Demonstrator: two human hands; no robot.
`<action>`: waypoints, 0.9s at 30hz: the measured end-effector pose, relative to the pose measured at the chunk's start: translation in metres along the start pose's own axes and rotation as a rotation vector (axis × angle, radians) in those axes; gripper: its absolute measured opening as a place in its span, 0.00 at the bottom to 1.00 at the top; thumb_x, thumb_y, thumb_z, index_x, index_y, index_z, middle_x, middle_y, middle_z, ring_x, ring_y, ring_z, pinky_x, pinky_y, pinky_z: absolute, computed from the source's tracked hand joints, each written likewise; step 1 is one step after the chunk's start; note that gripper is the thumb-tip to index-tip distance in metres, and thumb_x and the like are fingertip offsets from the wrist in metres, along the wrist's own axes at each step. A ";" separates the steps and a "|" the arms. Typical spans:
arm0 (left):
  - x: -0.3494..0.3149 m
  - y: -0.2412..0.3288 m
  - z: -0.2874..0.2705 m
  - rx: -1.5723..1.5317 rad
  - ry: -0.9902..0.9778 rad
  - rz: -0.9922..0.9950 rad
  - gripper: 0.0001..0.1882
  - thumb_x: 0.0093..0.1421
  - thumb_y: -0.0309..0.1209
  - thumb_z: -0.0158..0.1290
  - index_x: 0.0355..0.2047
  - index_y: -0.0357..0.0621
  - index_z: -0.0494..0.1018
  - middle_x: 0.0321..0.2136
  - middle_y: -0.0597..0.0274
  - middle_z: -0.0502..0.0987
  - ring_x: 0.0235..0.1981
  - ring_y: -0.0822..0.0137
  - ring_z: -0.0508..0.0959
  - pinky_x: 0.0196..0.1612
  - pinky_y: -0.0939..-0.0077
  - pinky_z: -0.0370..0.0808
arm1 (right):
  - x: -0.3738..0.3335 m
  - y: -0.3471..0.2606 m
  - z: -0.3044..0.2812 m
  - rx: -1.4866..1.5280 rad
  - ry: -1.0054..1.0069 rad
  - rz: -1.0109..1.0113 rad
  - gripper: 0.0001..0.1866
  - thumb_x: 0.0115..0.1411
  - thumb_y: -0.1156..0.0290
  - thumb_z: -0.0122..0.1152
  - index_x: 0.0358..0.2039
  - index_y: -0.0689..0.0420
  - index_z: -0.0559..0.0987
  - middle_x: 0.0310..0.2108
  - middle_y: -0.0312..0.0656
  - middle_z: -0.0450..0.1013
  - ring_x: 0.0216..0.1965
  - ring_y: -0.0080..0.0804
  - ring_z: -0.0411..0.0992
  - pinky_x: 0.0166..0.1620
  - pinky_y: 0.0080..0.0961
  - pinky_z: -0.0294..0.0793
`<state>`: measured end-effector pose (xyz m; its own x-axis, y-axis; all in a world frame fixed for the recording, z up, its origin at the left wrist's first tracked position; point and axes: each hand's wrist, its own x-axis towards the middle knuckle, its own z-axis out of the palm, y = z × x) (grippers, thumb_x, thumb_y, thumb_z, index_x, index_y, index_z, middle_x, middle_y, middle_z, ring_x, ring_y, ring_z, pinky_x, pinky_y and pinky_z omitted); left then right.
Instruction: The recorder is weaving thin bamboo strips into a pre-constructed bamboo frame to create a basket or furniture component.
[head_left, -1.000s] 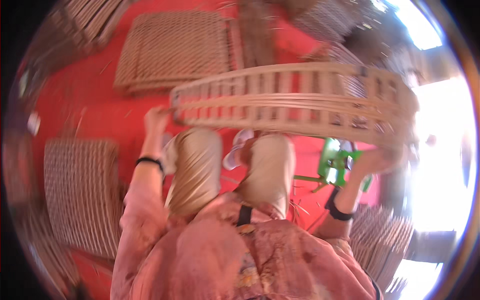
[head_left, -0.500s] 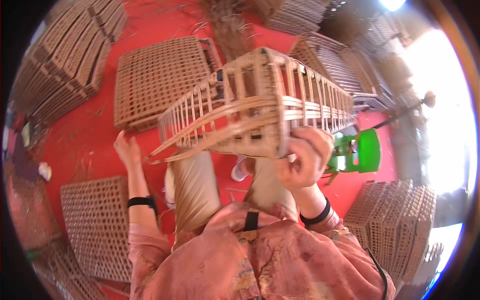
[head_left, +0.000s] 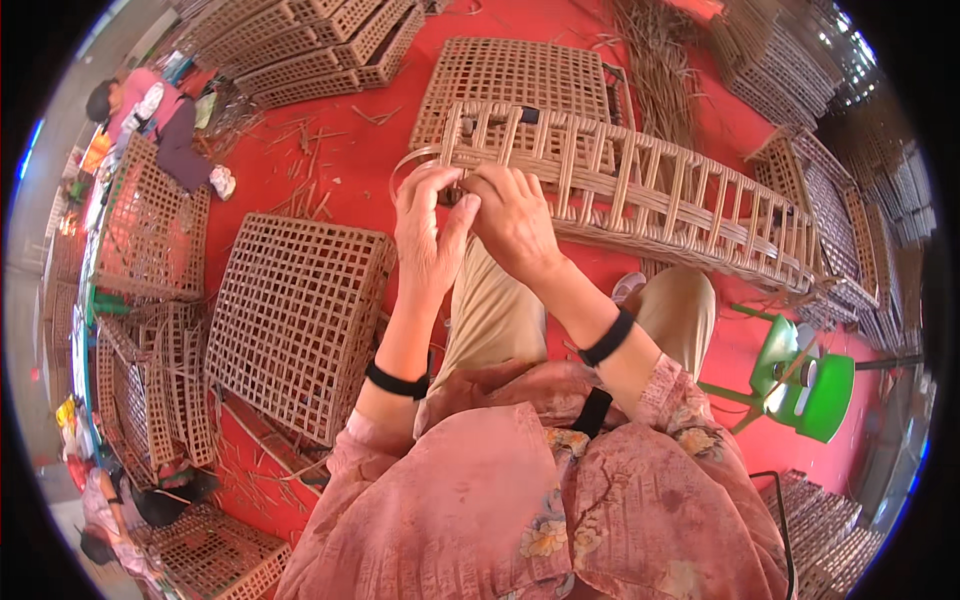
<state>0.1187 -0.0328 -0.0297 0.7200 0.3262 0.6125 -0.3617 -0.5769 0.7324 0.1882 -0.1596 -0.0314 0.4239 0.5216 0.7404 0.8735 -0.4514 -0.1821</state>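
A shallow woven rattan basket (head_left: pixel 640 140) is tilted on its side in front of me, its slatted side facing up and reaching off to the right. My left hand (head_left: pixel 425 220) is at the basket's near-left corner, thumb and fingers pinched together. Close against it, my right hand (head_left: pixel 515 220) has its fingers bent in at the same corner. A thin rattan strip (head_left: pixel 410 157) curves out from the corner beside my left fingers. Between the fingertips, the strip's end is mostly hidden.
Behind the basket lies a lattice basket (head_left: pixel 510 80), with loose strips (head_left: pixel 655 75) beside it. Another lattice basket (head_left: pixel 295 315) is at my left. Stacked baskets (head_left: pixel 320 45) stand far left. A green chair (head_left: pixel 825 395) is at my right. A co-worker (head_left: pixel 150 110) sits far left.
My left hand has risen from low on the left to meet my right at the basket's corner. The basket has swung to the right, and the view has shifted left.
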 end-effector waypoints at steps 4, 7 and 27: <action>0.012 -0.026 -0.002 0.009 0.081 0.005 0.18 0.62 0.32 0.61 0.49 0.39 0.73 0.51 0.51 0.73 0.55 0.53 0.71 0.58 0.62 0.70 | 0.008 -0.002 0.002 0.114 0.001 0.062 0.23 0.48 0.77 0.68 0.46 0.60 0.75 0.47 0.44 0.68 0.48 0.44 0.69 0.50 0.39 0.70; 0.023 -0.037 0.001 0.079 0.008 0.044 0.18 0.59 0.31 0.62 0.48 0.39 0.73 0.50 0.52 0.73 0.53 0.54 0.72 0.57 0.62 0.70 | 0.008 -0.001 -0.008 0.197 -0.006 0.089 0.29 0.41 0.81 0.71 0.47 0.63 0.74 0.48 0.47 0.68 0.49 0.49 0.69 0.53 0.41 0.71; 0.050 -0.035 -0.037 0.327 -0.484 0.074 0.29 0.47 0.30 0.69 0.52 0.51 0.77 0.45 0.60 0.69 0.51 0.57 0.74 0.51 0.63 0.75 | 0.023 0.004 -0.007 -0.164 -0.127 0.064 0.10 0.52 0.70 0.63 0.36 0.56 0.76 0.39 0.44 0.71 0.46 0.42 0.70 0.48 0.40 0.67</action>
<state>0.1457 0.0315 -0.0137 0.9161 -0.0583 0.3966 -0.2750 -0.8112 0.5160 0.1992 -0.1547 -0.0103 0.5131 0.5707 0.6412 0.7976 -0.5929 -0.1106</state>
